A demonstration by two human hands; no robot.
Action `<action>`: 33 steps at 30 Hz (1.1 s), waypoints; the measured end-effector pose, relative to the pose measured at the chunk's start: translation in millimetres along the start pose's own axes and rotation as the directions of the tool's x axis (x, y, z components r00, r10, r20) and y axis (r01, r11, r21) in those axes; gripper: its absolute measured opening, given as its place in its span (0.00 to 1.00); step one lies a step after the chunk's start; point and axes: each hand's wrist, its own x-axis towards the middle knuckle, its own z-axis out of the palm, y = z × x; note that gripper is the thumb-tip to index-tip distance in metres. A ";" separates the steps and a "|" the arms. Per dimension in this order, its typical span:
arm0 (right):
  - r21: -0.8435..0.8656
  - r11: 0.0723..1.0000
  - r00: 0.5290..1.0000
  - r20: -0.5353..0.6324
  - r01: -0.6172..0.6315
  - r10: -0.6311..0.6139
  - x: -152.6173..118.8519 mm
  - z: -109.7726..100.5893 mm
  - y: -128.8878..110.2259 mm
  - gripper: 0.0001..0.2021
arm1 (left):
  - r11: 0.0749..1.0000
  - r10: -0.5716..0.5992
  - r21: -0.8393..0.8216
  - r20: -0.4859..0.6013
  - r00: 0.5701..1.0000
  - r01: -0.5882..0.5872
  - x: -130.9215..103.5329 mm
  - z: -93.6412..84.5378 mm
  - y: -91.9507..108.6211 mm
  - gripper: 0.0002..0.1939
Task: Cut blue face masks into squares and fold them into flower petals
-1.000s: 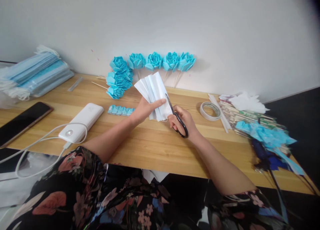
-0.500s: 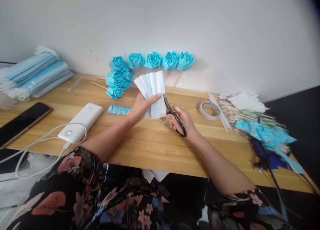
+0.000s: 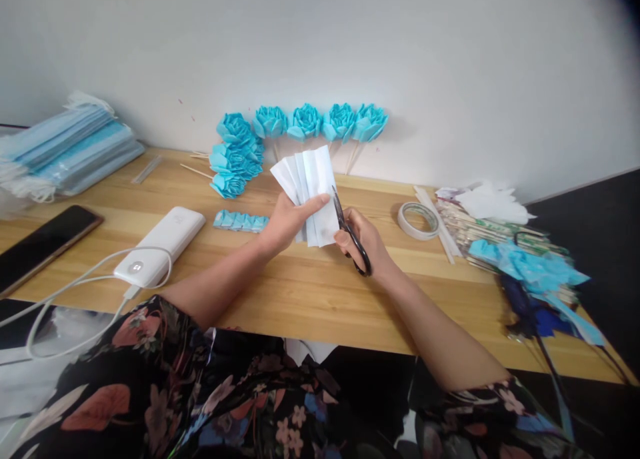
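Near the middle of the view, my left hand [image 3: 286, 224] pinches a pleated white and pale blue sheet [image 3: 320, 172], fanned out at its upper left, with the thumb across its front. My right hand [image 3: 367, 241] is closed round the handles of black scissors [image 3: 353, 236]. The blades point up along the sheet's right edge. Behind the sheet, several blue folded flowers on sticks [image 3: 305, 122] lean near the wall, and more flowers [image 3: 235, 156] lie to their left. A short pleated blue strip [image 3: 240, 220] rests on the table beside my left hand.
On the wooden table [image 3: 300, 299] are a phone [image 3: 47, 246], a white power bank with a cable [image 3: 160, 247] and a pile of face masks [image 3: 70, 146] at left. A tape roll [image 3: 419, 220], wrapped sticks [image 3: 473, 222] and blue scraps [image 3: 535, 266] lie at right.
The sheet has shifted slightly right and down with my left hand. The thin loop that hung at its lower right no longer shows. My right hand still holds the scissors in nearly the same place.
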 end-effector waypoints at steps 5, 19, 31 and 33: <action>-0.004 1.000 1.000 -0.008 -0.003 0.003 -0.6 -1.6 -1.8 0.32 | 0.998 -0.020 0.066 0.023 1.000 0.019 -4.2 2.4 -2.8 0.22; 0.041 0.999 0.999 -0.032 0.017 -0.016 0.1 0.1 1.6 0.27 | 0.999 -0.030 0.016 0.030 0.999 0.029 -1.7 0.2 -14.5 0.26; 0.097 0.995 0.998 -0.056 0.013 -0.007 -0.8 1.1 -1.8 0.28 | 0.999 -0.027 0.022 0.051 0.998 0.026 0.5 -2.9 -19.4 0.25; 0.102 0.995 0.998 -0.064 0.016 -0.010 -0.8 1.4 -2.0 0.28 | 1.000 -0.016 0.025 0.050 0.999 0.015 0.7 -3.1 -20.2 0.25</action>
